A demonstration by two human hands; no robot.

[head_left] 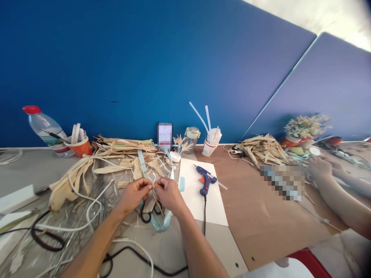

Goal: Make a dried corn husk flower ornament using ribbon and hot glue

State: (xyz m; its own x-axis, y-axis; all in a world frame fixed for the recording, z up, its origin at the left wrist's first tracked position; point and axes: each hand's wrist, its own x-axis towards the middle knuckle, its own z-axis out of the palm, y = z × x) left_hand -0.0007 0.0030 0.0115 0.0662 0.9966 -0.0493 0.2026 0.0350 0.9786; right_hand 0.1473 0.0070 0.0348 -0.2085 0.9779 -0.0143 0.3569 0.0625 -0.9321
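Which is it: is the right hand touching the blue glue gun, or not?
Apart. The head view shows part of the white sheet between the right hand and the blue glue gun.

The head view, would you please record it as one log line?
left hand: pinching pale strip; right hand: pinching alongside; glue gun: on white sheet

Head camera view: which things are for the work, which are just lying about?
Likely work things: pale flat strip pinched by left hand and right hand; dried tan husks; orange-triggered blue glue gun.

Likely lying about: red-capped clear plastic bottle; yellow-lidded clear jar.
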